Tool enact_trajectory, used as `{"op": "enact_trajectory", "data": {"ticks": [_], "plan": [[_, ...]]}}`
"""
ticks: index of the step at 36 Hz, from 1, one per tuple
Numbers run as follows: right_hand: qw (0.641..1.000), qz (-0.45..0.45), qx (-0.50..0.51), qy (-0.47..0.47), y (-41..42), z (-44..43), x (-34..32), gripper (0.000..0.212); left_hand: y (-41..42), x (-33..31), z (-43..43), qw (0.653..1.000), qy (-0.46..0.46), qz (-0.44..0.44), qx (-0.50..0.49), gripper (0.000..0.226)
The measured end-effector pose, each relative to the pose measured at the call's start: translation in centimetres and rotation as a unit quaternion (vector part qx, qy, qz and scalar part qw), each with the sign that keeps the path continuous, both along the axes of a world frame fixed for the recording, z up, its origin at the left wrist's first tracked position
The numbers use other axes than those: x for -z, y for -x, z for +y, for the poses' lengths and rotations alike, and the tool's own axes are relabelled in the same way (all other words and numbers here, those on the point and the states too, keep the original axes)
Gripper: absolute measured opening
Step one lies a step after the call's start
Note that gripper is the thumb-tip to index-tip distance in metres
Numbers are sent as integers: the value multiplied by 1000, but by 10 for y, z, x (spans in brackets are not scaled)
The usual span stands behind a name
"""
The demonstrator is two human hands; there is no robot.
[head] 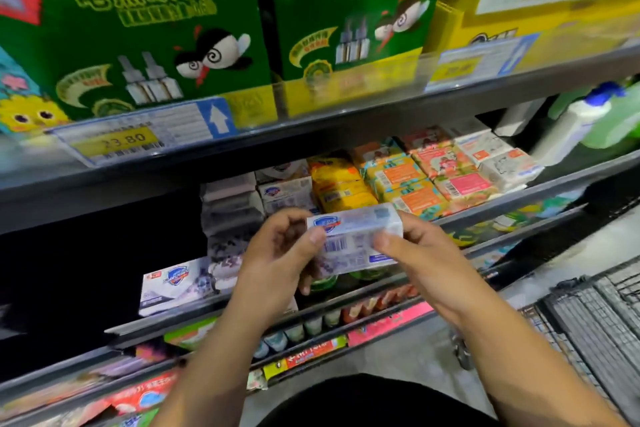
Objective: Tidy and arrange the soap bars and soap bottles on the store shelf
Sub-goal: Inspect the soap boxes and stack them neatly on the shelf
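Observation:
A white boxed soap bar (355,236) with a blue shield logo and a barcode is held in front of the middle shelf. My left hand (277,260) grips its left end, thumb on the front face. My right hand (420,253) grips its right end, thumb on the front. Behind it on the shelf stand stacks of white soap boxes (285,192), yellow soap packs (341,184), orange and green packs (398,180), pink packs (457,173) and white packs (498,156). Another white shield-logo box (176,284) lies lower left. A white bottle with a blue cap (575,125) stands at the right.
Green mosquito-liquid boxes (138,28) fill the upper shelf above a price tag (138,135) reading 23.80. A dark gap (86,270) opens left of the soap stacks. Lower shelves hold small bottles (311,326) and packets. A black wire basket (595,315) sits at the lower right.

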State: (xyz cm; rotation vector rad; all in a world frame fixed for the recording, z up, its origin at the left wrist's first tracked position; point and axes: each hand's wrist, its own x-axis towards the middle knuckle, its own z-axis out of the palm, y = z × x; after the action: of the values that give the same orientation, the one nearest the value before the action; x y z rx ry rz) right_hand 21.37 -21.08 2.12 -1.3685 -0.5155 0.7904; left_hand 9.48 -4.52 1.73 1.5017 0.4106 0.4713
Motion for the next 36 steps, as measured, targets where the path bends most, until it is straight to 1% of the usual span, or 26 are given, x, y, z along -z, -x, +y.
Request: {"op": "enact_trajectory", "data": {"ticks": [2,4,6,8,10,11,12,14,15,16,17,19,21,22,23,24,25,27,28,30,31,32,33,34,35,36], "plan": [[1000,11,13,-1,-4,2,-2,47,1,-2,-4,1000,-2,9,15,46],[999,41,32,-2,-7,4,-4,37,2,0,-5,999,-12,5,41,65],[998,42,40,-5,-10,3,-5,33,5,3,-1,997,-28,-8,69,80],[999,39,20,-6,-11,2,-5,22,8,3,3,992,-78,7,104,85],[995,95,-12,-24,-12,0,-5,10,10,2,3,977,-173,31,123,80],[990,133,-32,-38,-14,-2,-4,15,11,2,2,970,-214,32,108,75],[983,164,-58,-53,-16,-3,-3,29,10,4,1,966,-245,28,76,66],[969,200,-121,-83,-22,-8,2,66,10,7,-2,962,-270,26,14,51],[964,196,-154,-94,-24,-11,4,77,11,8,-5,963,-267,24,-8,47],[962,180,-181,-94,-27,-12,7,82,12,8,-7,967,-251,15,-24,46],[965,151,-197,-79,-28,-13,8,82,13,8,-10,976,-216,2,-34,46],[980,70,-182,-29,-28,-12,10,73,13,5,-18,993,-114,-17,-39,44],[990,13,-138,-1,-26,-8,10,65,10,1,-26,997,-55,-25,-52,41],[994,12,-112,2,-25,-7,9,56,8,0,-27,997,-47,-24,-59,43],[996,29,-88,-8,-25,-5,8,45,6,0,-27,997,-37,-27,-56,49],[996,52,-64,-23,-25,-5,7,38,5,1,-25,998,-24,-36,-39,58],[996,72,-36,-40,-26,-4,6,40,5,2,-24,999,-9,-46,-8,68],[993,96,-2,-69,-30,-5,2,38,6,2,-21,997,-12,-39,66,81],[991,106,-1,-80,-32,-5,0,31,6,2,-20,996,-29,-24,87,84],[988,126,-21,-87,-36,-9,-3,15,6,0,-20,994,-81,13,72,80],[986,138,-41,-87,-38,-11,-2,15,4,1,-20,991,-126,25,41,72],[982,151,-66,-94,-40,-14,0,30,2,2,-19,983,-180,33,8,62],[975,168,-100,-105,-43,-17,4,53,1,4,-19,976,-216,37,-17,56],[968,181,-129,-115,-44,-20,6,77,0,6,-19,973,-224,35,-32,52],[964,184,-151,-118,-45,-23,9,94,-2,6,-20,979,-197,31,-34,51],[964,176,-165,-113,-46,-25,11,102,-3,4,-21,988,-148,22,-29,49]]}}
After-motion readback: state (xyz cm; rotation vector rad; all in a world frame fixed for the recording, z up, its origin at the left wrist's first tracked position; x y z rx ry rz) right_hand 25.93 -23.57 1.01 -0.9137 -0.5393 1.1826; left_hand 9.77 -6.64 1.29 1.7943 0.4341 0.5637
